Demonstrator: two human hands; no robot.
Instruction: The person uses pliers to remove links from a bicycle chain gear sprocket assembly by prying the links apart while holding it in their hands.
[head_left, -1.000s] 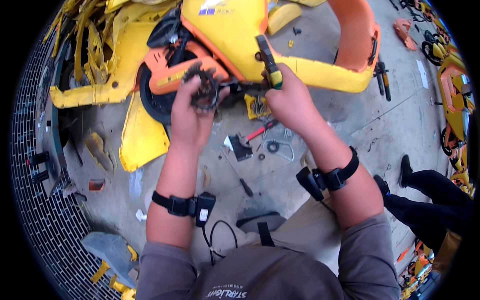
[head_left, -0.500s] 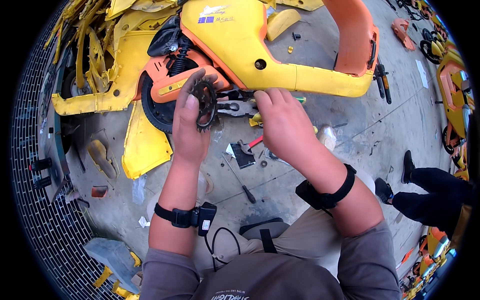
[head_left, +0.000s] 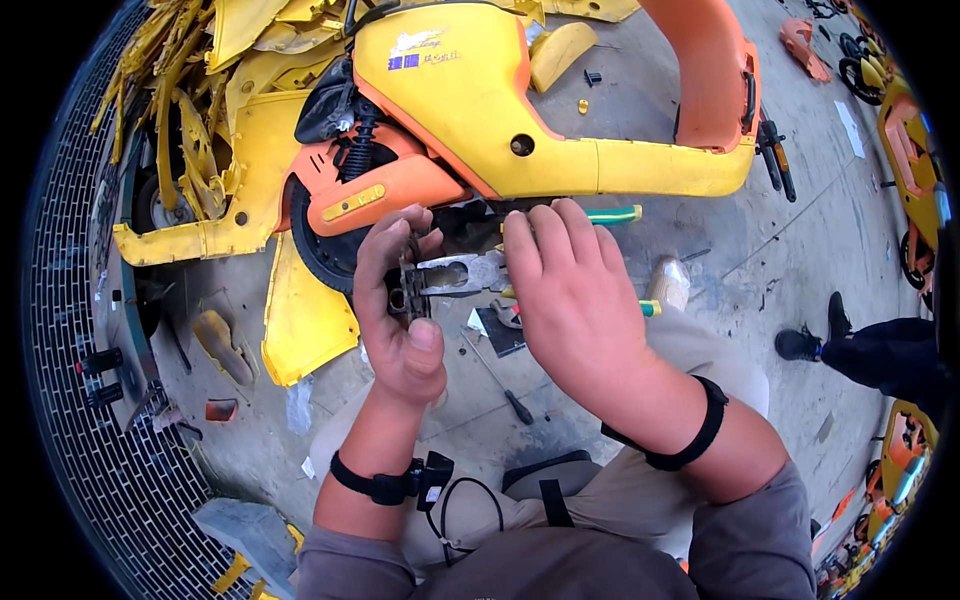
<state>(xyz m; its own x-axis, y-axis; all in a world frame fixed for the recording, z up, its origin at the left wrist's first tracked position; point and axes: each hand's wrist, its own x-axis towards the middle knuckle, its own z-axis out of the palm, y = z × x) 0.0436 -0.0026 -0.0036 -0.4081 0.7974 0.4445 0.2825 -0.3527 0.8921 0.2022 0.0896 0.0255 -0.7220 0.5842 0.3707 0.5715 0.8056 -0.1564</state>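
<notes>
My left hand (head_left: pixel 405 355) is closed on a dark, toothed sprocket (head_left: pixel 411 285), now seen nearly edge-on. In my right hand (head_left: pixel 580 285) is a pair of pliers (head_left: pixel 462 274) with green and yellow handles. The metal jaws reach left to the sprocket and meet its face; my fingers hide part of the contact, so how firmly they grip cannot be seen. Both hands are in front of a yellow and orange scooter body (head_left: pixel 450 110) that lies on the floor. Its black wheel (head_left: pixel 305 215) is just beyond my left hand.
A pile of yellow panels (head_left: pixel 200 130) stands at the far left. Below my hands lie a screwdriver (head_left: pixel 518 406) and a hammer (head_left: pixel 507 315), partly covered. At the right are another person's legs (head_left: pixel 880 355) and several yellow scooters (head_left: pixel 912 150).
The sprocket has turned from face-on to nearly edge-on and come lower. My right hand has moved nearer me, bringing the pliers' jaws up against the sprocket.
</notes>
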